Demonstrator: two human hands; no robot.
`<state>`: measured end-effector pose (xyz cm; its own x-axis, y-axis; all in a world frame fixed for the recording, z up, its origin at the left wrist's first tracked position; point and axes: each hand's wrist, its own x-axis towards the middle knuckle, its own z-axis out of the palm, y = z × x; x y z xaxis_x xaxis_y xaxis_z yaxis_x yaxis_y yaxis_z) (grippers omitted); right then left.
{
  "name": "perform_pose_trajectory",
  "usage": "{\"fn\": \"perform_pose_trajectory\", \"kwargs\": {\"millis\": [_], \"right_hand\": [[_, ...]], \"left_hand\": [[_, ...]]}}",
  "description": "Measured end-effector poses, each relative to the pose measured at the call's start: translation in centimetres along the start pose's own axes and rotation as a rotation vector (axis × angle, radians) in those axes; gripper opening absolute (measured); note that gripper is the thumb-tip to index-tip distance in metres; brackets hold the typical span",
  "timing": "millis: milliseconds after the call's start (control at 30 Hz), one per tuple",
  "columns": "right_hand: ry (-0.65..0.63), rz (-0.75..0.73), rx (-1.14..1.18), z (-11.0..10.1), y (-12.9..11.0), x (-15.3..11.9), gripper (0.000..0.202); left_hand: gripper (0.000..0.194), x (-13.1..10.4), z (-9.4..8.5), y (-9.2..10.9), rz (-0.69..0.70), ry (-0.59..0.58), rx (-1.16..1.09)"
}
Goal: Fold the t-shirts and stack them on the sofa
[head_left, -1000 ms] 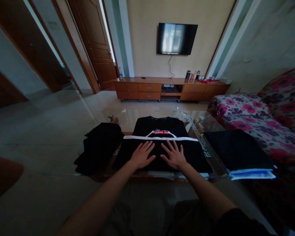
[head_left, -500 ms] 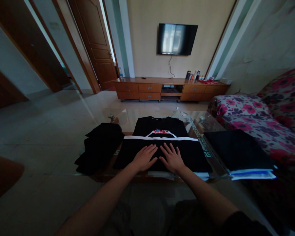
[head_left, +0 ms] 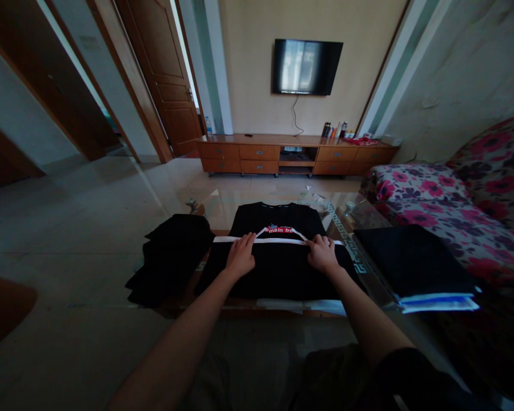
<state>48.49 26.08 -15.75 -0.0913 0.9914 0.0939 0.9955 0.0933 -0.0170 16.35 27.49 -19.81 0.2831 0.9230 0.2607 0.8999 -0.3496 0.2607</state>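
A black T-shirt (head_left: pixel 278 214) with a red and white chest print lies on the glass table, its collar at the far side. Across its lower half runs a folded black panel (head_left: pixel 282 268) edged by a white band (head_left: pixel 278 241). Two thin white lines slant from the band toward the print. My left hand (head_left: pixel 241 256) is closed at the band left of the print, fingertips on the edge. To the right, my right hand (head_left: pixel 322 253) has curled fingers gripping the same edge. Both thumbs are partly hidden.
Dark folded cloth (head_left: pixel 171 257) lies on the table's left side. On the right rests a folded black stack (head_left: pixel 415 260) with white and blue edges. The glass table (head_left: pixel 223 205) has a flower-patterned sofa (head_left: pixel 424 188) to its right. Behind stands a wooden cabinet (head_left: pixel 259 154).
Both hands have moved forward and apart, from lying flat on the black panel to closing at its white band. The cloth looks otherwise unmoved.
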Motion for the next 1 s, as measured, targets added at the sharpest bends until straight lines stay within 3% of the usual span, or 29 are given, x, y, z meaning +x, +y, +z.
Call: {"fn": "perform_pose_trajectory", "kwargs": {"millis": [133, 267, 333, 433, 567, 700, 1000], "right_hand": [[0.036, -0.126, 0.027, -1.5, -0.4, -0.3, 0.032], [-0.102, -0.270, 0.146, -2.5, -0.4, -1.0, 0.035], [-0.100, -0.285, 0.172, -2.9, -0.4, -1.4, 0.041], [-0.053, -0.279, 0.144, -3.5, -0.6, -1.9, 0.039], [-0.017, -0.238, 0.048, -4.2, -0.7, -1.9, 0.022], [0.003, -0.233, 0.028, -4.3, -0.7, -2.0, 0.017], [-0.123, -0.363, 0.154, -3.8, -0.6, -2.6, 0.032]], "left_hand": [[0.083, 0.5, 0.1, 1.5, 0.043, 0.020, -0.001], [0.081, 0.8, -0.4, 3.1, 0.120, 0.037, 0.011], [0.078, 0.8, -0.9, 3.5, 0.146, 0.025, 0.031], [0.053, 0.9, -1.9, 3.4, 0.171, -0.009, 0.068], [0.025, 0.9, -2.9, 2.9, 0.172, 0.002, 0.076], [0.019, 0.8, -3.4, 2.9, 0.200, -0.014, 0.055], [0.013, 0.3, -3.8, 2.4, 0.352, -0.113, -0.008]]}}
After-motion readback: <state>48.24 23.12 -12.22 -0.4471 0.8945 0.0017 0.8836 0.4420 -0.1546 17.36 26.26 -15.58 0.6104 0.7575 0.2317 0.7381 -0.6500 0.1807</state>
